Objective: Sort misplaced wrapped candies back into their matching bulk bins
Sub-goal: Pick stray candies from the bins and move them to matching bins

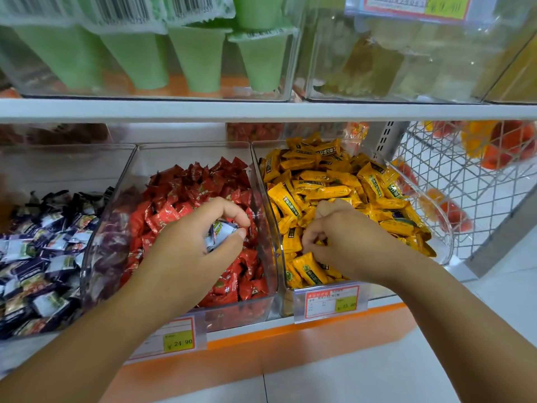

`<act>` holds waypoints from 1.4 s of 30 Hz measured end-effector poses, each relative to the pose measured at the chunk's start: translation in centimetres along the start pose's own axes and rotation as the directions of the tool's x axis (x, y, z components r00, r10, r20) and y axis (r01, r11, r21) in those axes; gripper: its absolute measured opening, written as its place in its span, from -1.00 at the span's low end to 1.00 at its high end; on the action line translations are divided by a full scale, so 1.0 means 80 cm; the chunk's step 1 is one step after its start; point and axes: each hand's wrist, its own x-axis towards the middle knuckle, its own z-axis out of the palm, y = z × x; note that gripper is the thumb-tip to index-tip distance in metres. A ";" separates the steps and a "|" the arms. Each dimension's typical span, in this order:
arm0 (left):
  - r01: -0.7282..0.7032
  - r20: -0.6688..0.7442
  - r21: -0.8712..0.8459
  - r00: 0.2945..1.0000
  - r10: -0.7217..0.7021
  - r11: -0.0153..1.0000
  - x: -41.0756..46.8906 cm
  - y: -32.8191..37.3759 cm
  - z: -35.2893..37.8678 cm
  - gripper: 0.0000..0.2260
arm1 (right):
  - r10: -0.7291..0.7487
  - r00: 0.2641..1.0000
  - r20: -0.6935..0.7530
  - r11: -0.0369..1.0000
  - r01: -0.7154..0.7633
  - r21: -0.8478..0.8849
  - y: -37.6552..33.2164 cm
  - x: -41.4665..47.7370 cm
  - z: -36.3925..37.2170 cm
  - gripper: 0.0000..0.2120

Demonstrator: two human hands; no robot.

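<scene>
Left hand [200, 245] over red bin [162, 158], pinching stray candy [219, 232].
Candy: crinkly, glossy white-purple wrapper, thumb and curled fingers round it. Bins are clear rigid plastic. Right hand [345, 239] in yellow bin [441, 237] right of red bin, fingers curled among the wrappers; can't tell if it holds anything.

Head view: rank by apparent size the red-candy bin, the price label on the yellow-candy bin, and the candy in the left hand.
1. red-candy bin
2. price label
3. white-and-purple candy, partly covered by the left hand
</scene>
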 end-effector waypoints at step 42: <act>0.010 -0.048 -0.075 0.999 -0.014 0.997 -0.004 -0.006 -0.016 -0.95 | 0.024 0.911 -0.412 0.971 0.078 0.228 -0.012 0.056 -0.006 -0.70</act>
